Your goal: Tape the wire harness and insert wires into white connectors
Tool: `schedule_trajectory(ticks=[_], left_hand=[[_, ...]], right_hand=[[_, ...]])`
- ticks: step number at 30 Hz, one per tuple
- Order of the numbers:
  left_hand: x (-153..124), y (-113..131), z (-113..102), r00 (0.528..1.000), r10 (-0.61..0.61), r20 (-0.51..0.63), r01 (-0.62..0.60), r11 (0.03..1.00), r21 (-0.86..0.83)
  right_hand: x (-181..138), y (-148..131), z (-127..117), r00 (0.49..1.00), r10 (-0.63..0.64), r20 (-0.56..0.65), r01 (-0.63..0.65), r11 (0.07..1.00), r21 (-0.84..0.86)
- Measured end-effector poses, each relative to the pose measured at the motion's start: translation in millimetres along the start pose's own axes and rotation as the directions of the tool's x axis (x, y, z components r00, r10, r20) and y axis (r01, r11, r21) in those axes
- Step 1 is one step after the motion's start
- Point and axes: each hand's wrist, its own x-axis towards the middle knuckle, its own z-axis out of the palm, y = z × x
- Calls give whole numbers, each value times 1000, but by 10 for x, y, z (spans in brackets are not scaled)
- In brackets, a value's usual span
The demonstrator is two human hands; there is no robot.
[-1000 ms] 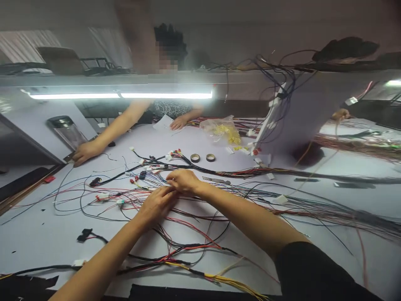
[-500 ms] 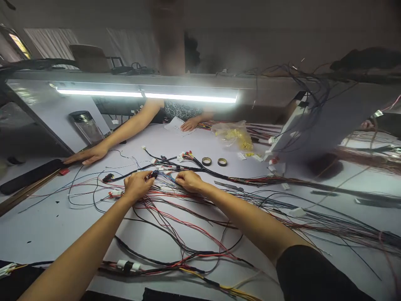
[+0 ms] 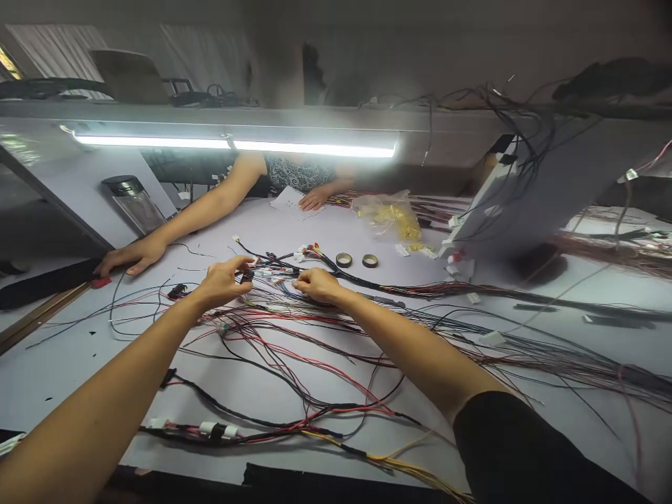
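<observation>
My left hand (image 3: 223, 283) has its thumb and forefinger around a small black connector (image 3: 246, 278), gripping it from the left. A short way to the right, my right hand (image 3: 318, 285) is closed in a pinch on thin blue wires (image 3: 286, 287); its fingertips partly hide them. Loose red and black wires (image 3: 273, 339) spread under and in front of both hands. Just beyond them runs a black-wrapped wire harness (image 3: 362, 281) with white and red connectors (image 3: 307, 252) at its branches.
Two tape rolls (image 3: 344, 260) lie behind my right hand, near a bag of yellow parts (image 3: 391, 217). Across the table, a co-worker's hand (image 3: 134, 255) reaches left; their other hand (image 3: 315, 198) rests by a paper (image 3: 288, 201). A lit tube lamp (image 3: 315, 148) hangs above.
My left hand has shifted slightly left and up, its thumb and forefinger wider apart around the connector. My right hand stays pinched in nearly the same place. The whole view has shifted a little.
</observation>
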Motion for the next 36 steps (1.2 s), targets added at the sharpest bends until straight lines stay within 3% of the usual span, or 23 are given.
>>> schedule_trajectory(ticks=[5,11,14,18,22,27,32,36], left_hand=[[-183,27,-222,996,69,-56,-74,992,-102],[-303,54,-292,987,86,-133,-101,988,-115],[-362,59,-293,986,93,-135,-110,986,-126],[-420,21,-271,965,181,-190,-210,967,-143],[-426,-59,-196,920,284,-269,-284,958,39],[-391,-92,-62,894,281,-349,-244,959,146],[-348,-68,-14,841,317,-439,-273,948,163],[-316,-64,2,796,343,-498,-303,939,163]], right_hand=[[-29,118,-155,996,-46,-73,50,997,63],[-500,362,-334,985,-49,-166,55,998,29],[-751,526,-340,988,-50,-143,47,999,-21],[-906,624,-309,993,-59,-101,48,993,-107],[-1005,578,-325,989,-115,-89,99,980,-174],[-1226,632,-341,948,-319,-10,311,930,-198],[-1375,976,-549,979,-71,-190,67,997,-26],[-1464,1199,-758,987,4,-159,-7,1000,-22]])
